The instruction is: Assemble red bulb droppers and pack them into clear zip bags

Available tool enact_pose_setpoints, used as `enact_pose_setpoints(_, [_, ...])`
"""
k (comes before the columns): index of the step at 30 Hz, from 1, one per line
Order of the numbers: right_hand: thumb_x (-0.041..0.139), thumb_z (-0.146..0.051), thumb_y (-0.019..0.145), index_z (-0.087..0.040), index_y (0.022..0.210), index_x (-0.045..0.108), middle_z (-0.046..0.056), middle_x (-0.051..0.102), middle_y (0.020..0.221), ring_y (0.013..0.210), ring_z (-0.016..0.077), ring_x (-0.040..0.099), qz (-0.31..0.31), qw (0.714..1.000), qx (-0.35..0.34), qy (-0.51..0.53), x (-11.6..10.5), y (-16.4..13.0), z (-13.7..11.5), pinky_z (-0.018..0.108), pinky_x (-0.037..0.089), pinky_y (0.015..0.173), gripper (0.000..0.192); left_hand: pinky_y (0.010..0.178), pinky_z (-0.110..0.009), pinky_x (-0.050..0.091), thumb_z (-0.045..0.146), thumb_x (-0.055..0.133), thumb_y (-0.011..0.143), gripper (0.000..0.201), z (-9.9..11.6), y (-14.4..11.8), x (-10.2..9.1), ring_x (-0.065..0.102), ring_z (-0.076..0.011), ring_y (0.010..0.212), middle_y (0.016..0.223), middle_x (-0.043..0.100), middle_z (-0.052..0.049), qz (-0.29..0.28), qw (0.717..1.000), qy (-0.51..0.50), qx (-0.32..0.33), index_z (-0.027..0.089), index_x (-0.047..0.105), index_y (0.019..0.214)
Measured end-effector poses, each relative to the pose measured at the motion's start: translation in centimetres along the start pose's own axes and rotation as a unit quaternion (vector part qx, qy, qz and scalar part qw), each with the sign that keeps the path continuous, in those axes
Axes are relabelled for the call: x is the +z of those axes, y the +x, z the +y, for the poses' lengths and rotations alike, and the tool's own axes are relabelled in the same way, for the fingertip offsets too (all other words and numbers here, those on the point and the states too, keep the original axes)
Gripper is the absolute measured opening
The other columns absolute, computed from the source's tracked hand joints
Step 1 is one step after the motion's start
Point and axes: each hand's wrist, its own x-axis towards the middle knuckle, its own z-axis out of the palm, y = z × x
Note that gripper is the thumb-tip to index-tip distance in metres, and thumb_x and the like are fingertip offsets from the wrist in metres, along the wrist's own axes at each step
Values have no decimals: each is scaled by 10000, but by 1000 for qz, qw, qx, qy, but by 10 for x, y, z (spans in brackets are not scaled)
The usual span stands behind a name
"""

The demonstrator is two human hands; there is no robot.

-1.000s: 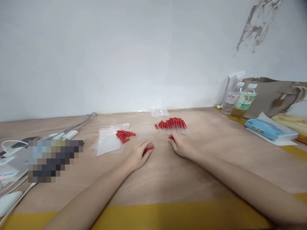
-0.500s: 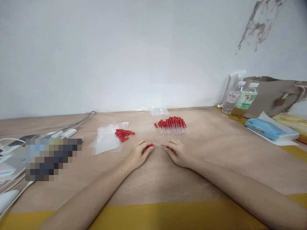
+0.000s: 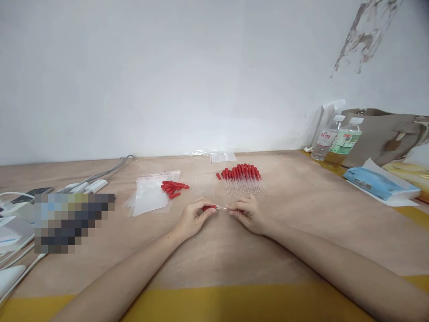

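Note:
Between thumb and fingers, my left hand point(image 3: 193, 220) pinches a red rubber dropper bulb point(image 3: 209, 207). A thin clear dropper tube point(image 3: 221, 207) meets the bulb's mouth; how deep it sits inside I cannot tell. My right hand point(image 3: 250, 216) is closed on the tube's other end, partly hidden by the fingers. Beyond my left hand lie a pile of loose red bulbs point(image 3: 172, 188) and a row of clear tubes point(image 3: 201, 188). Several droppers with red bulbs fitted point(image 3: 246, 176) lie side by side behind my right hand, bulbs toward the wall.
Clear zip bags point(image 3: 150, 197) lie left of the loose bulbs, and another bag point(image 3: 223, 157) is by the wall. Cables and chargers point(image 3: 97, 185) crowd the left. At right are two bottles point(image 3: 345, 141), a blue tissue pack point(image 3: 380, 181) and a grey bag point(image 3: 378, 134).
My hands have come slightly closer together. The tube now lies more nearly in line with the bulb, and more of the red bulb shows at my left fingertips.

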Motion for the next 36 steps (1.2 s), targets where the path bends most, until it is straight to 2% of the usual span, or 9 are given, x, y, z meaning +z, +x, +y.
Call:
enact_pose_setpoints(4, [450,-275,863,-234,976,610,5,626,784,687,108,528,-29,999,-14,-8,-3,0,1,293,255,701,200,691,-239,460,284,531,804,164,1,-1,0,589,-127,760,827,647,-32,-19,1000,-10,-8,168,630,867])
enact_pose_setpoints(9, [416,-291,880,-238,990,621,12,625,766,625,96,482,-71,996,-27,-48,-12,2,1,295,226,696,239,669,-242,459,277,522,810,163,6,-2,-1,585,-128,734,799,647,-33,-61,998,8,20,172,640,853])
enact_pose_setpoints(13, [407,-273,877,-247,991,630,20,626,762,612,101,457,-65,992,-47,-92,-14,3,-2,299,211,681,251,666,-238,451,269,514,816,159,11,-3,-2,578,-123,725,795,648,-28,-79,996,39,33,180,641,846])
enact_pose_setpoints(18, [424,-228,856,-241,962,641,21,623,761,609,105,444,-36,994,-30,-104,-11,3,-7,308,201,683,242,650,-238,439,287,526,807,168,10,-2,-3,562,-122,695,756,644,-29,-67,994,69,48,171,645,830])
enact_pose_setpoints(24, [392,-237,865,-214,885,630,6,611,710,585,103,425,-49,995,-14,-82,-8,3,-13,320,195,700,240,640,-236,428,282,527,805,169,13,-2,-3,545,-122,692,749,637,-32,-82,992,78,52,162,644,826])
enact_pose_setpoints(30, [344,-242,880,-182,790,605,6,606,673,556,100,408,-98,991,-4,-96,-6,7,-18,309,196,685,282,656,-248,424,279,514,810,175,15,-1,-2,539,-125,691,729,622,-32,-93,989,86,74,158,640,808])
enact_pose_setpoints(36, [322,-219,886,-178,758,571,-1,638,716,589,100,474,-139,987,29,-68,-4,11,-24,293,204,674,283,655,-259,422,287,489,823,193,12,-1,0,537,-133,687,722,615,-37,-95,986,106,89,166,638,814])
